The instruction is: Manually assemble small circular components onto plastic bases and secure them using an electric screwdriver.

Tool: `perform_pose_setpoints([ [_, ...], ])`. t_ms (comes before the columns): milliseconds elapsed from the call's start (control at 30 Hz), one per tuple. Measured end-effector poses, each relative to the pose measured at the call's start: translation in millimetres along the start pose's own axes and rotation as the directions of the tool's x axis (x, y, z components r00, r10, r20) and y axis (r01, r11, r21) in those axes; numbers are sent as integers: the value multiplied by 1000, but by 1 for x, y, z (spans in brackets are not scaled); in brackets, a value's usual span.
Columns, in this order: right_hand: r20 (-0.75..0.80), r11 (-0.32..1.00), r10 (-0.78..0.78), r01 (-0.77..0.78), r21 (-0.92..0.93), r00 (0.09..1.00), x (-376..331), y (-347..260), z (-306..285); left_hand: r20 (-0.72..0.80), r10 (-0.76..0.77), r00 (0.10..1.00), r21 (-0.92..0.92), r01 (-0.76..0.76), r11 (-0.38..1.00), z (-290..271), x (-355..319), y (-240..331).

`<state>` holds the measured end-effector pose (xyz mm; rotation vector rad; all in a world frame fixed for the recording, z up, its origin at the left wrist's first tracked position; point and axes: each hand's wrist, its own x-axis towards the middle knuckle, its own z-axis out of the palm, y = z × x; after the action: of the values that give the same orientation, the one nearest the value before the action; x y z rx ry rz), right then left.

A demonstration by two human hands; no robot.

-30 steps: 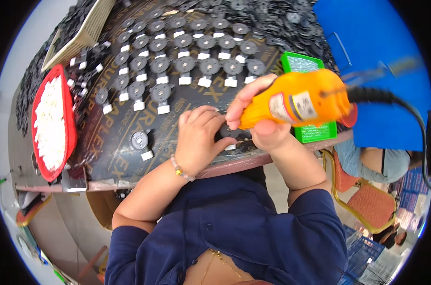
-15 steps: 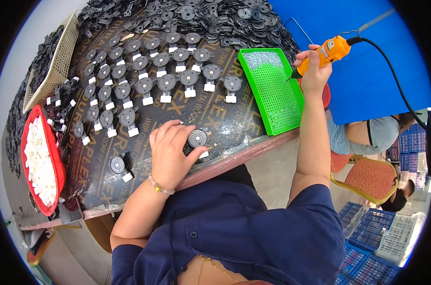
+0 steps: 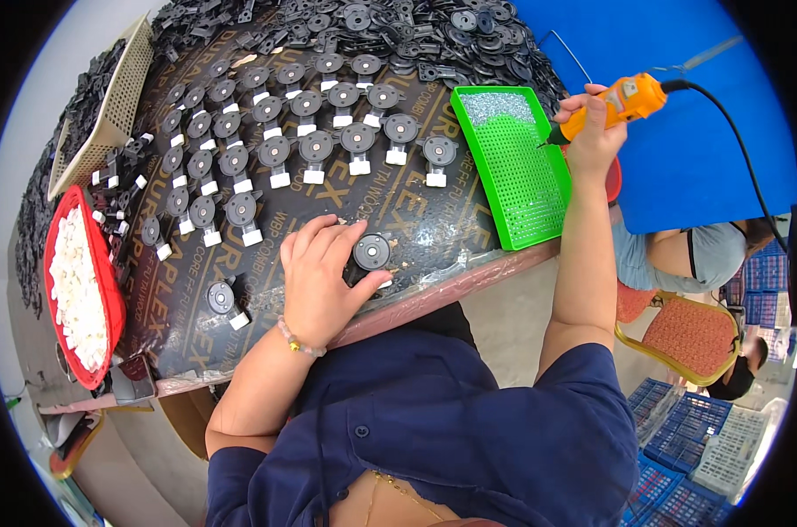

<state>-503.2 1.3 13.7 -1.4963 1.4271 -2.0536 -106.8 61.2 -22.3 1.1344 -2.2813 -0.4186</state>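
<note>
At the table's near edge, my left hand [image 3: 319, 277] curls around a black round part [image 3: 371, 252] with a white end piece, index finger and thumb at its rim. My right hand [image 3: 597, 140] grips an orange electric screwdriver [image 3: 625, 98], whose dark nose and thin bit point left over a green perforated tray [image 3: 513, 184]. Small shiny screws [image 3: 497, 109] are heaped at the tray's far end, and more lie scattered over its holes. A similar black part [image 3: 221, 299] with a white end lies left of my left hand.
Rows of black-and-white assemblies [image 3: 316, 147] cover the middle of the table. Loose black parts [image 3: 363, 35] pile up at the back. A red basket [image 3: 117, 299] of white pieces and a beige crate [image 3: 108, 105] stand left. A black cable [image 3: 734, 132] hangs right, near another person [image 3: 693, 250].
The whole view has shifted slightly. My right hand and the screwdriver have come a little lower beside the green tray; my left hand keeps its hold on the black part.
</note>
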Motion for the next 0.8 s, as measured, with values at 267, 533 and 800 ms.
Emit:
perform_pose_setpoints([
  [267,196,898,-61,-32,438,979,-45,-81,51,-25,25,999,4,-25,1000,1,-1,-3],
  [533,592,798,-24,-341,497,806,-121,-118,127,-29,48,998,-6,-48,999,3,-1,-8],
  [800,635,778,30,-417,470,772,-131,-110,139,-42,45,998,-9,-46,999,3,-2,-7],
])
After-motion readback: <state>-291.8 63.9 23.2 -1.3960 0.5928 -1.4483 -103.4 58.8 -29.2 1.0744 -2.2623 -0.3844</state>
